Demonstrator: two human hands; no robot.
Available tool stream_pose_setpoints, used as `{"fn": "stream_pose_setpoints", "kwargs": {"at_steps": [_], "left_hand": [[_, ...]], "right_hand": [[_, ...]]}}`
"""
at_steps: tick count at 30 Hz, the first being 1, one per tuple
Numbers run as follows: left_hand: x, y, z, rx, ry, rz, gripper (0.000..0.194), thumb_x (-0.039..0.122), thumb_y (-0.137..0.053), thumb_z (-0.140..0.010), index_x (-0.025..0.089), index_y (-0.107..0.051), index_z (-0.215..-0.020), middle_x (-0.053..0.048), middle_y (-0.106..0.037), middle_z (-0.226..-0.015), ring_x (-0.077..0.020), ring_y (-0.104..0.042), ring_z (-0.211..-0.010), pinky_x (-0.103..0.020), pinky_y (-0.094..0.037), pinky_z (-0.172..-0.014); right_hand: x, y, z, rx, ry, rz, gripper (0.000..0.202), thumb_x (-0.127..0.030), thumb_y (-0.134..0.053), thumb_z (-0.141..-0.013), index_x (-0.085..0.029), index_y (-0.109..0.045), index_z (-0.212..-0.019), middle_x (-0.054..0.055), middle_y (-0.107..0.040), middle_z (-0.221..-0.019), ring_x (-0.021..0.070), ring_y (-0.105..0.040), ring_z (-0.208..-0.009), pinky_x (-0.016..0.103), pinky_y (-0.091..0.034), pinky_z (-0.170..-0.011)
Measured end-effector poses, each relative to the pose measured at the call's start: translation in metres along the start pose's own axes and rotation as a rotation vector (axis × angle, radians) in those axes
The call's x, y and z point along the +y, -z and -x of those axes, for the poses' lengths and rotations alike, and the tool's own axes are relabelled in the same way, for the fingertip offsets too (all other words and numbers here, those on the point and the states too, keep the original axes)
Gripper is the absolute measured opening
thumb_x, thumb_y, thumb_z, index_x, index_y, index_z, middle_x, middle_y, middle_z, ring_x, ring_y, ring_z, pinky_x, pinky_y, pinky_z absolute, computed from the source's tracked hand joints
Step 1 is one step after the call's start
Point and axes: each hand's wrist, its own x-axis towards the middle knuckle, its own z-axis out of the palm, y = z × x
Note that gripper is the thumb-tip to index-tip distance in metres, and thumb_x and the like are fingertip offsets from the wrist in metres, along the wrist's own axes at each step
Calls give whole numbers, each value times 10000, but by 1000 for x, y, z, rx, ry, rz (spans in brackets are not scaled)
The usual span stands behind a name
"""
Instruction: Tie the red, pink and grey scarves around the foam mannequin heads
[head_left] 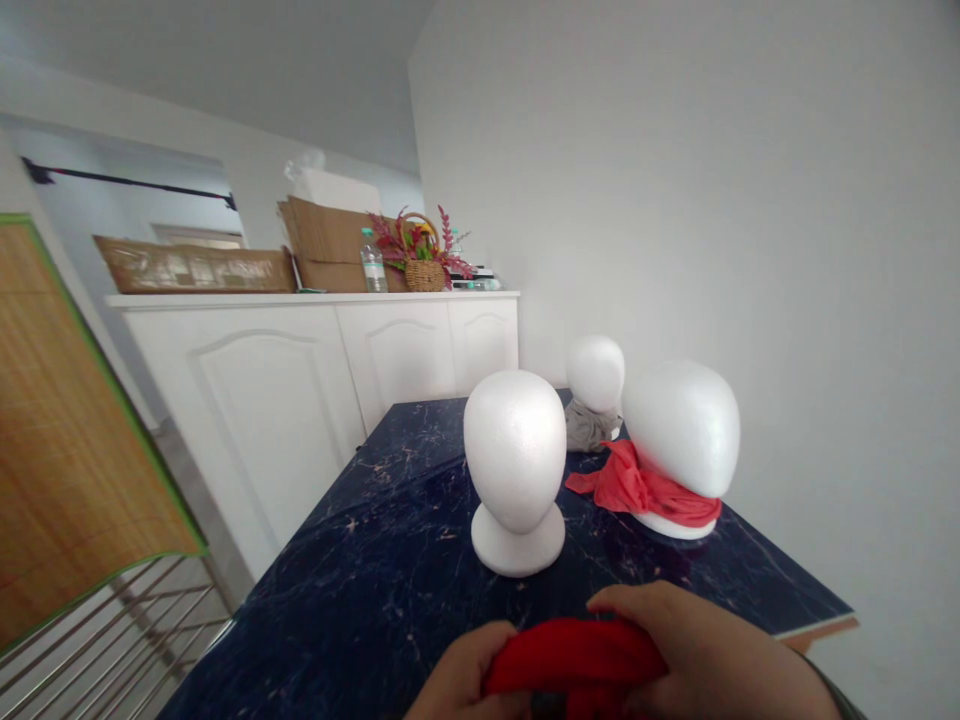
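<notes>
My left hand [469, 675] and my right hand [694, 650] both grip a red cloth [574, 655] at the bottom edge of the head view, one at each end of it. Part of the cloth is cut off by the frame. Just beyond it a bare white foam head [516, 450] stands upright on the dark blue marbled table [352, 560]. To the right, another foam head [682, 430] has a coral-red cloth [649, 492] wrapped around its neck. Behind stands a third foam head [596, 372] with a grey cloth [589, 426] around its neck.
A white cabinet [277, 400] behind the table bears cardboard boxes [330, 245], a plastic bottle [373, 262] and a flower basket [424, 272]. At the left are a bamboo mat [71, 430] and a metal rack [127, 640]. A wall borders the table's right side.
</notes>
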Motion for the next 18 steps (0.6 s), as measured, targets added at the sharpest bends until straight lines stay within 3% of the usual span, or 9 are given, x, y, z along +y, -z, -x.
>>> {"fn": "stream_pose_setpoints", "kwargs": {"at_steps": [3, 6, 11, 14, 16, 18], "left_hand": [[11, 10, -2, 216, -63, 321, 197, 328, -526, -703, 165, -548, -813, 4, -581, -582, -134, -524, -543, -235, -419, -538], [28, 21, -4, 387, -132, 554, 221, 361, -500, -713, 165, -550, -801, -11, -585, -587, -150, -535, -533, -272, -447, -549], [66, 32, -8, 356, -240, 467, 282, 407, -440, -750, 161, -535, -651, -7, -516, -466, -126, -470, -426, -240, -393, -431], [85, 38, -11, 457, -257, 390, 201, 351, -490, -706, 159, -534, -747, 28, -487, -465, -99, -417, -374, -208, -334, -365], [92, 43, -12, 512, -278, 363, 208, 280, -513, -678, 158, -522, -846, 34, -516, -538, -101, -456, -422, -205, -373, -407], [94, 48, -12, 490, -291, 337, 222, 212, -521, -667, 167, -503, -884, 32, -541, -621, -110, -503, -505, -210, -413, -483]], "right_hand": [[13, -1, -8, -17, 14, 48, 149, -172, -528, -625, -195, -609, -747, -4, -593, -717, 129, -516, -653, 227, -339, -568], [16, -3, -21, 44, 52, -97, 105, -124, -472, -638, -167, -551, -690, -19, -550, -675, 103, -475, -611, 212, -319, -537], [13, 7, -39, 285, 102, -529, 105, -222, -415, -770, -161, -501, -775, -12, -520, -667, 104, -478, -603, 220, -351, -552], [12, 18, -43, 353, 90, -587, 161, -280, -392, -808, -167, -501, -844, -27, -495, -555, 105, -470, -516, 224, -339, -497], [11, 24, -43, 405, 92, -605, 206, -322, -390, -818, -176, -504, -910, -31, -496, -534, 109, -467, -494, 224, -334, -474], [11, 29, -43, 449, 94, -678, 246, -361, -383, -822, -186, -509, -941, -27, -511, -538, 114, -470, -488, 225, -332, -457]]}}
